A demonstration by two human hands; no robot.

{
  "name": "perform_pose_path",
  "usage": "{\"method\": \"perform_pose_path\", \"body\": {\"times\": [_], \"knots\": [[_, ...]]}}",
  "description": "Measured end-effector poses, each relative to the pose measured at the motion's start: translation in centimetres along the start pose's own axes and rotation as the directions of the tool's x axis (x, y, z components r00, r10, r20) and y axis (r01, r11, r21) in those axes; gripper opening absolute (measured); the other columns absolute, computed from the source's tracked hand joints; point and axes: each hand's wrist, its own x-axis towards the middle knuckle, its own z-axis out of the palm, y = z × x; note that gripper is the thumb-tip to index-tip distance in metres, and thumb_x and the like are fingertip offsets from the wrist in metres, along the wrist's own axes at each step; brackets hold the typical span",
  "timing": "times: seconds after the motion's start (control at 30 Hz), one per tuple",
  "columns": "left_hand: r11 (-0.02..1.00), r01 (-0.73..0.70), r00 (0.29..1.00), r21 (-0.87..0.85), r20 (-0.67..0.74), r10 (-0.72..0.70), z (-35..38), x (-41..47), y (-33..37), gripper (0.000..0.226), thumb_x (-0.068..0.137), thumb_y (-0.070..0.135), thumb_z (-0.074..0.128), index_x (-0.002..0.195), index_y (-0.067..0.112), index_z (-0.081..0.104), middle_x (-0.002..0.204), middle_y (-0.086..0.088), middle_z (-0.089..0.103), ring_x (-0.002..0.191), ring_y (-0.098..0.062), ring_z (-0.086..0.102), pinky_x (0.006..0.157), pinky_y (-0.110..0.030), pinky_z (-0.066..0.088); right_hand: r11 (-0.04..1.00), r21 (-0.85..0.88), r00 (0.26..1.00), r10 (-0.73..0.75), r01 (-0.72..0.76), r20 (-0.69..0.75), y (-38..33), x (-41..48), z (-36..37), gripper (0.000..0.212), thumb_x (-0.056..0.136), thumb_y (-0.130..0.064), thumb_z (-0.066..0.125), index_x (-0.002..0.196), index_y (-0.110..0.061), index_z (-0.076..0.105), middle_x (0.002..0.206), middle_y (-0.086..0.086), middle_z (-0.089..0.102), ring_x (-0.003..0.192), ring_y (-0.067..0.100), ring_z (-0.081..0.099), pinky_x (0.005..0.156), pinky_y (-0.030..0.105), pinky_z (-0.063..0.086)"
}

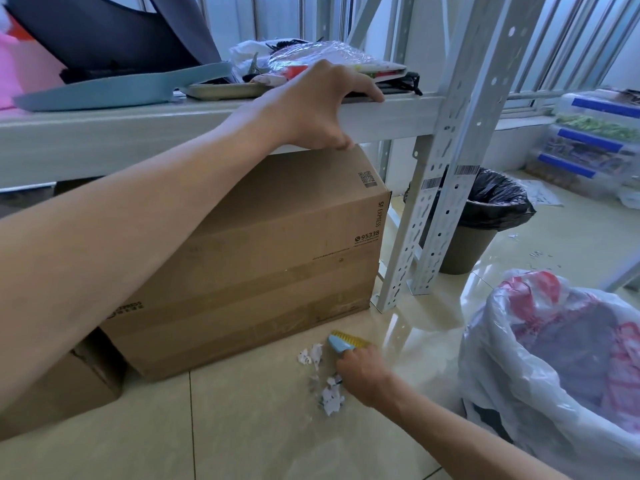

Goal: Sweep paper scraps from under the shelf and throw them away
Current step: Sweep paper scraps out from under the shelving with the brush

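The right hand (360, 374) is closed around a small brush (346, 341), low on the floor (242, 427); the left hand (311, 105) grips the shelf (398, 116) edge. Paper scraps (325, 379) lie just left of the brush, before the box (259, 254): light, flimsy, likely to scatter, so gentle strokes suit.

We see only our two arms, both bare from as far up as the view reaches down to the fingertips. No sleeve, cuff, glove, watch, ring or band shows on either one. Our left hand (317, 105), toward twelve o'clock, shows its back, knuckles and thumb, with the long forearm widening toward nine o'clock. Our right hand (362, 375), toward six o'clock, is seen from the back with a narrower forearm running off toward five o'clock. Fingernails are too small to judge.
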Motion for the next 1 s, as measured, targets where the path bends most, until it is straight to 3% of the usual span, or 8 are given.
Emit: {"method": "perform_pose_path", "body": {"times": [0.1, 0.2, 0.33, 0.4, 0.47, 0.6, 0.77, 1.0], "knots": [[1.0, 0.004, 1.0, 0.003, -0.008, -0.004, 0.0, 0.0, 0.0, 0.066, 0.072, 0.021, 0.081, 0.134, 0.028, 0.058, 0.132, 0.005, 0.059, 0.121, -0.01, 0.051, 0.096, -0.018, 0.033, 0.989, -0.017, 0.988, -0.149, 0.15, 0.043, -2.2, -1.2, 0.7, 0.022, 0.092, -0.003, 0.052, 0.11, 0.0, 0.065, 0.113, 0.018, 0.066, 0.102, 0.036, 0.063, 0.082, 0.044, 0.049], [1.0, 0.007, 1.0, 0.006, -0.007, -0.007, 0.1, -0.1, 0.1, 0.066, 0.072, 0.022, 0.081, 0.134, 0.028, 0.058, 0.133, 0.005, 0.058, 0.122, -0.01, 0.05, 0.097, -0.019, 0.034, 0.982, 0.024, 0.982, -0.188, 0.188, 0.005, -3.0, -1.7, 0.4, 0.024, 0.09, -0.001, 0.047, 0.106, 0.002, 0.064, 0.11, 0.022, 0.065, 0.099, 0.04, 0.064, 0.079, 0.044, 0.049], [1.0, 0.02, 1.0, 0.01, -0.004, -0.019, 0.1, -0.2, 0.5, 0.067, 0.072, 0.022, 0.081, 0.134, 0.028, 0.058, 0.133, 0.004, 0.058, 0.122, -0.012, 0.051, 0.097, -0.022, 0.037, 0.987, 0.134, 0.996, -0.081, 0.086, -0.049, -1.1, -1.2, -2.3, 0.02, 0.093, -0.006, 0.047, 0.107, -0.006, 0.062, 0.095, 0.014, 0.06, 0.086, 0.033, 0.06, 0.075, 0.04, 0.046], [1.0, 0.024, 1.0, 0.01, -0.007, -0.024, 0.0, -0.1, 0.5, 0.067, 0.072, 0.021, 0.082, 0.134, 0.028, 0.058, 0.133, 0.004, 0.058, 0.121, -0.011, 0.051, 0.095, -0.021, 0.036, 0.971, 0.24, 0.995, 0.016, 0.007, -0.096, 0.5, -0.7, -3.7, 0.014, 0.095, -0.01, 0.046, 0.092, -0.009, 0.059, 0.075, 0.004, 0.049, 0.073, 0.025, 0.053, 0.068, 0.036, 0.045], [1.0, 0.027, 1.0, 0.009, -0.011, -0.027, -0.1, -0.1, 0.5, 0.067, 0.072, 0.021, 0.082, 0.134, 0.028, 0.058, 0.133, 0.004, 0.058, 0.122, -0.011, 0.05, 0.095, -0.019, 0.033, 0.952, 0.298, 0.988, 0.103, -0.065, -0.113, 1.9, -0.1, -4.5, 0.017, 0.095, -0.011, 0.046, 0.086, -0.008, 0.059, 0.071, 0.003, 0.049, 0.068, 0.024, 0.054, 0.065, 0.036, 0.047], [1.0, 0.023, 1.0, 0.012, -0.013, -0.023, -0.1, -0.1, 0.5, 0.067, 0.072, 0.021, 0.082, 0.134, 0.028, 0.058, 0.134, 0.005, 0.058, 0.123, -0.01, 0.05, 0.096, -0.018, 0.033, 0.951, 0.276, 0.981, 0.17, -0.139, -0.09, 3.5, 0.2, -4.9, 0.02, 0.09, -0.005, 0.045, 0.097, -0.001, 0.063, 0.093, 0.014, 0.063, 0.083, 0.032, 0.064, 0.068, 0.038, 0.049], [1.0, 0.024, 1.0, 0.017, -0.014, -0.023, 0.0, -0.1, 0.6, 0.067, 0.072, 0.021, 0.082, 0.135, 0.027, 0.057, 0.134, 0.004, 0.058, 0.121, -0.008, 0.049, 0.095, -0.016, 0.031, 0.954, 0.2, 0.965, 0.244, -0.221, -0.096, 4.3, 0.3, -4.4, 0.026, 0.091, -0.002, 0.04, 0.106, -0.002, 0.061, 0.106, 0.015, 0.065, 0.094, 0.033, 0.065, 0.068, 0.036, 0.043], [0.999, 0.033, 0.999, 0.01, -0.003, -0.033, -0.1, -0.2, 0.7, 0.067, 0.072, 0.023, 0.082, 0.134, 0.028, 0.058, 0.132, 0.006, 0.058, 0.117, -0.005, 0.048, 0.093, -0.015, 0.031, 0.995, 0.042, 0.996, 0.091, -0.091, -0.001, 0.7, 0.4, -2.0, 0.03, 0.095, -0.003, 0.048, 0.123, -0.005, 0.056, 0.123, 0.013, 0.061, 0.111, 0.031, 0.061, 0.089, 0.04, 0.05]]}}
